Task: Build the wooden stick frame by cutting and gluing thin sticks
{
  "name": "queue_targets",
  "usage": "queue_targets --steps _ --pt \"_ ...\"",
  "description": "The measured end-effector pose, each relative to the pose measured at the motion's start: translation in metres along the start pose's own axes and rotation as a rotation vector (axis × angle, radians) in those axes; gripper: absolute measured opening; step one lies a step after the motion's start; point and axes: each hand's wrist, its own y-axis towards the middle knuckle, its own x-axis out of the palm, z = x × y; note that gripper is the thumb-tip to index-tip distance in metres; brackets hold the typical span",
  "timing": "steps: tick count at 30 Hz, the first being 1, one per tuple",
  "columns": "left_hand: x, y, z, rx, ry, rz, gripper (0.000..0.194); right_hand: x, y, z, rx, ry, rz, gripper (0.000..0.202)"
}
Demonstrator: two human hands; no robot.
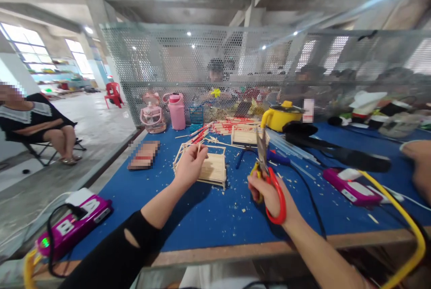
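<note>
My left hand (191,163) is closed in a pinch on a short wooden stick (199,148), above a small model frame of pale sticks (213,168) on the blue table. The hand hides part of the frame. In my right hand (272,197) are scissors (276,197) with one red and one yellow handle. Their blades point upward and stand slightly apart, with nothing visible between them. Behind the blades lies a blue glue gun (279,158). A second stick model (247,135) sits farther back, beside a pile of red-tipped sticks (232,123).
Clear glue sticks (298,154) lie right of the scissors, near a yellow pot (284,116). Purple power strips (76,224) with cables lie at both sides. A phone (144,155) and pink bottles (177,111) stand left. A perforated screen (182,64) closes the back. A person sits at far left.
</note>
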Motion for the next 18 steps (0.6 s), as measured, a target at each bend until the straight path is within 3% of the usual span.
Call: queue_targets --steps 2,6,11,15,18 --pt "-0.002 -0.007 0.000 -0.050 -0.070 -0.037 0.028 0.006 0.022 -0.022 -0.082 -0.155 -0.039 0.021" --pt "-0.003 -0.015 0.009 -0.091 -0.162 -0.062 0.029 0.032 0.047 -0.042 -0.211 -0.113 -0.007 0.007" --pt "0.000 -0.019 0.012 -0.042 -0.153 -0.024 0.030 0.059 0.030 -0.024 -0.304 -0.062 -0.061 0.015" --pt "0.005 -0.025 0.011 0.020 -0.099 -0.034 0.033 0.060 0.025 -0.015 -0.243 0.100 -0.178 0.025" --pt "0.008 -0.029 0.010 0.054 -0.125 -0.073 0.034 0.057 0.030 -0.010 -0.294 0.149 -0.176 0.022"
